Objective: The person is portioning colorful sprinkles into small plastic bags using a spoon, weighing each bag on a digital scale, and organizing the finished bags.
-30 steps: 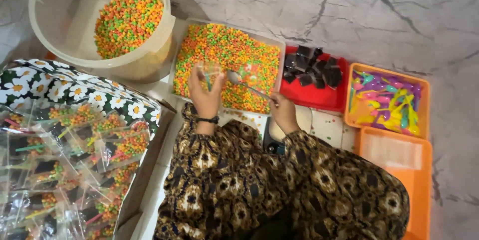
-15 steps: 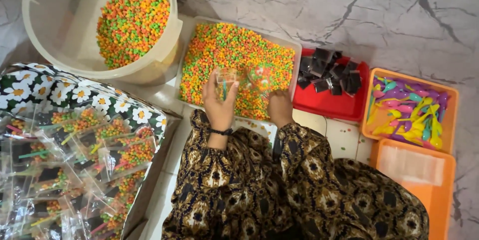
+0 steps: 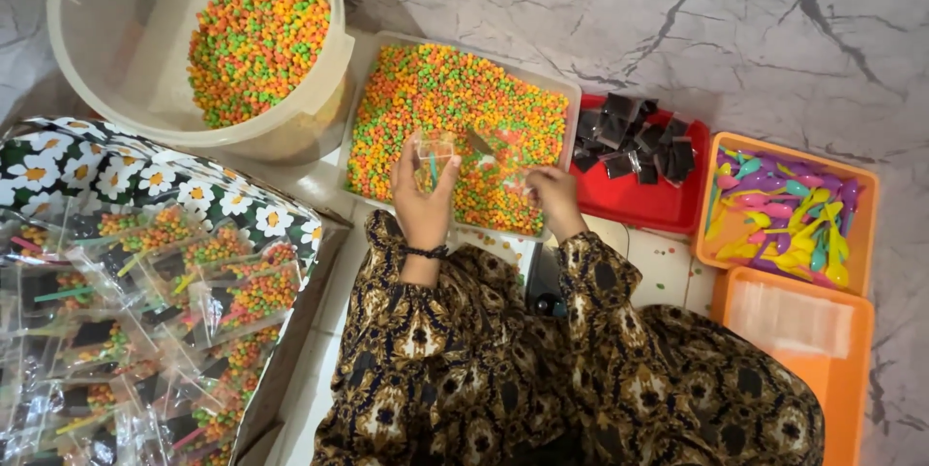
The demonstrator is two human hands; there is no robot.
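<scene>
A marble-patterned floor (image 3: 735, 30) spreads under everything, and on it, at the far left, stands a big cream bucket (image 3: 106, 60) partly filled with orange, green and yellow pellets. Below that sits a flower-printed box (image 3: 155, 171) heaped with filled clear packets (image 3: 145, 330). In the middle lies a shallow white tray (image 3: 573, 103) covered with the same coloured pellets, and both hands work over it. To its right is a red tray (image 3: 639, 200) with small black sachets, then an orange tray (image 3: 866, 185) of pastel plastic spoons, and nearer the person another orange tray (image 3: 842, 389) holding flat clear bags. The left hand (image 3: 423, 203) is closed around a small clear pouch (image 3: 434, 151), held upright just above the pellets, with a green stick showing inside it. The right hand (image 3: 552, 193) grips a clear scoop (image 3: 494, 149) whose bowl rests among the pellets, just beside the pouch.
</scene>
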